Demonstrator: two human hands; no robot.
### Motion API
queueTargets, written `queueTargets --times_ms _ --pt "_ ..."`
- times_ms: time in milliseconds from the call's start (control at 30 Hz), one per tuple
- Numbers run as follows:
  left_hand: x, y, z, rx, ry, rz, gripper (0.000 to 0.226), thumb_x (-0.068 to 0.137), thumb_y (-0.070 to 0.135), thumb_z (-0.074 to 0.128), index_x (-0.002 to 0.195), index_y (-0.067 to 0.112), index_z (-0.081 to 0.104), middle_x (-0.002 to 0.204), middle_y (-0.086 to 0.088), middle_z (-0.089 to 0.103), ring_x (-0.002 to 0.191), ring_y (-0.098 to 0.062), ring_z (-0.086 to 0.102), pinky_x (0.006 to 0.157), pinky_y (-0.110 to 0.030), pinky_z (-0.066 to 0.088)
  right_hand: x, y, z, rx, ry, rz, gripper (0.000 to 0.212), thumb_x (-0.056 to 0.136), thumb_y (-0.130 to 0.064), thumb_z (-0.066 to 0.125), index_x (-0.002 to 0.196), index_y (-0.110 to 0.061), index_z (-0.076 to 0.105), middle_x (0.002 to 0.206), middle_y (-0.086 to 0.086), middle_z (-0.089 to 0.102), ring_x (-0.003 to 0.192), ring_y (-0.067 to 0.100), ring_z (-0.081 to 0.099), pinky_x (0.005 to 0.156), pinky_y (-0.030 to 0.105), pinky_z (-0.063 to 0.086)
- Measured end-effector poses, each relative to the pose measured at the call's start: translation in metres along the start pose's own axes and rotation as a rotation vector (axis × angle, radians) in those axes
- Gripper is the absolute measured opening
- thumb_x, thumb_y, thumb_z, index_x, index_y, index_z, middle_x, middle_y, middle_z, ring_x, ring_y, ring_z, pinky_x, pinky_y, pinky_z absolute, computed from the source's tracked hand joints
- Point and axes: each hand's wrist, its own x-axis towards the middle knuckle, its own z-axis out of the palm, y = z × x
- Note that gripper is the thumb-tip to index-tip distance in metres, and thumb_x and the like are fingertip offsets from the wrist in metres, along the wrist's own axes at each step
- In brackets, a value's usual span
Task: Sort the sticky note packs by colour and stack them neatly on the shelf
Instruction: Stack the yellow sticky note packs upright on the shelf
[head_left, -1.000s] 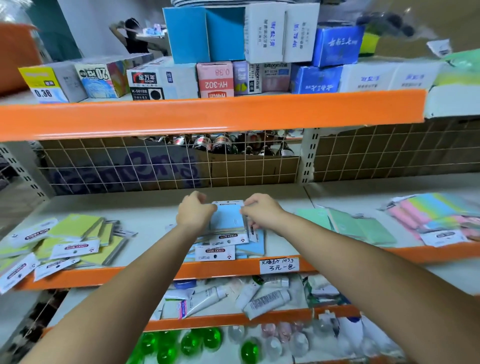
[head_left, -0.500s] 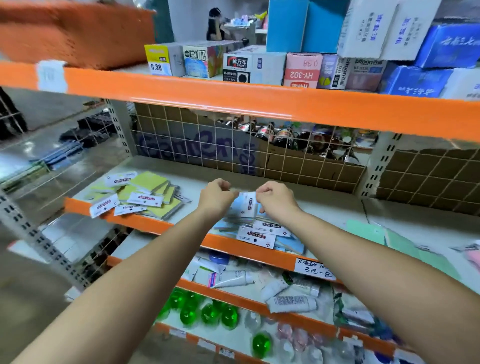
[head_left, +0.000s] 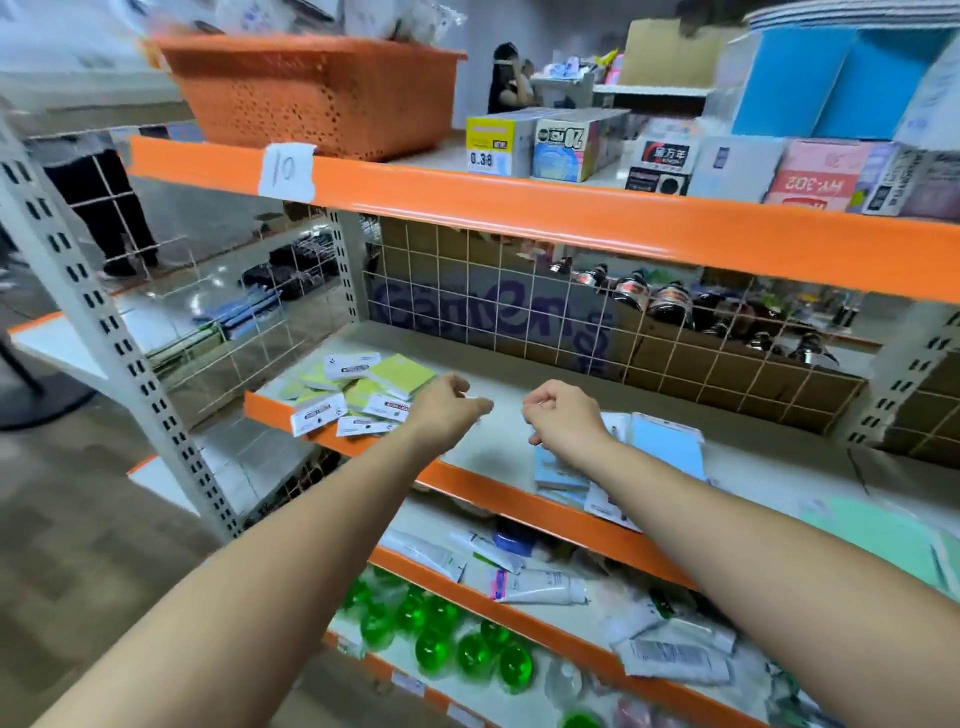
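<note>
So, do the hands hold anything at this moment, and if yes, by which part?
Nothing is visibly held. The left hand and right hand hover with curled fingers over the shelf, beside the blue packs.

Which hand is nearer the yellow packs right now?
Left. The left hand hangs just right of the yellow packs, almost at their edge. The right hand is farther right, over the blue packs, with bare shelf between.
</note>
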Motion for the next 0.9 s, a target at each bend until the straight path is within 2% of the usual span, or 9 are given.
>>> queueTargets --times_ms 100,200,333,433,500,567,700,800,900 --pt "0.013 -0.018 -0.029 0.043 -0.033 0.042 0.05 0.088 0.028 0.065 0.131 0.007 0.051 0.127 -0.008 0.058 0.11 -0.025 0.057 0.092 -0.03 0.045 0.012 -0.016 0.028 0.01 0.023 0.038 0.008 0.087 -0.017 0.053 0.088 -0.018 0.061 0.079 0.0 0.063 0.069 0.023 0.07 0.073 0.036 0.056" --pt "0.027 -0.038 -0.061 0.093 -0.034 0.088 0.048 0.089 0.026 0.063 0.132 0.007 0.05 0.134 -0.006 0.054 0.121 -0.023 0.052 0.094 -0.026 0.038 0.02 -0.034 0.056 0.004 0.038 0.083 0.006 0.086 -0.018 0.054 0.083 -0.02 0.058 0.079 0.001 0.065 0.073 0.024 0.071 0.077 0.038 0.055" --pt "0.049 -0.065 -0.104 0.122 -0.054 0.107 0.048 0.091 0.024 0.061 0.134 0.008 0.047 0.14 -0.007 0.05 0.118 -0.024 0.053 0.087 -0.026 0.043 0.028 -0.052 0.092 0.009 0.078 0.164 0.006 0.085 -0.024 0.057 0.081 -0.021 0.057 0.096 0.008 0.068 0.089 0.028 0.067 0.081 0.039 0.055" --pt "0.067 -0.08 -0.124 0.159 -0.057 0.127 0.047 0.092 0.021 0.059 0.136 0.007 0.047 0.141 -0.007 0.05 0.112 -0.025 0.057 0.079 -0.026 0.044 0.033 -0.061 0.115 -0.039 0.08 0.204 0.025 0.088 -0.032 0.061 0.103 -0.014 0.067 0.106 0.008 0.066 0.095 0.027 0.062 0.081 0.031 0.048" --pt "0.079 -0.086 -0.132 0.202 -0.047 0.137 0.046 0.092 0.021 0.059 0.136 0.008 0.049 0.139 -0.008 0.052 0.113 -0.027 0.058 0.085 -0.027 0.045 0.034 -0.066 0.126 -0.07 0.091 0.214 0.032 0.09 -0.033 0.06 0.109 -0.009 0.069 0.111 0.009 0.067 0.101 0.028 0.061 0.083 0.029 0.046" --pt "0.092 -0.09 -0.136 0.278 -0.019 0.134 0.045 0.091 0.025 0.057 0.134 0.013 0.052 0.133 -0.01 0.058 0.116 -0.03 0.057 0.097 -0.035 0.045 0.033 -0.07 0.136 -0.066 0.097 0.231 0.031 0.091 -0.03 0.059 0.103 -0.004 0.07 0.108 0.013 0.069 0.096 0.029 0.063 0.085 0.032 0.048" --pt "0.112 -0.087 -0.137 0.508 0.026 0.228 0.04 0.095 0.027 0.048 0.135 0.021 0.051 0.137 -0.004 0.054 0.129 -0.027 0.04 0.102 -0.036 0.034 0.039 -0.072 0.151 -0.08 0.097 0.226 0.029 0.091 -0.027 0.059 0.102 -0.002 0.069 0.104 0.014 0.069 0.101 0.03 0.062 0.088 0.036 0.049" --pt "0.123 -0.084 -0.132 0.596 -0.02 0.316 0.042 0.097 0.024 0.043 0.139 0.023 0.045 0.146 0.002 0.044 0.134 -0.024 0.033 0.105 -0.038 0.028 0.049 -0.07 0.157 -0.14 0.09 0.193 0.032 0.091 -0.029 0.059 0.114 -0.007 0.065 0.109 0.011 0.068 0.105 0.029 0.061 0.091 0.038 0.049" --pt "0.133 -0.081 -0.124 0.681 -0.093 0.382 0.047 0.096 0.022 0.041 0.143 0.024 0.04 0.154 0.005 0.033 0.139 -0.022 0.026 0.11 -0.04 0.022 0.063 -0.067 0.159 -0.271 0.06 0.152 0.032 0.083 -0.043 0.065 0.101 -0.016 0.065 0.1 0.007 0.067 0.096 0.027 0.06 0.078 0.035 0.05"
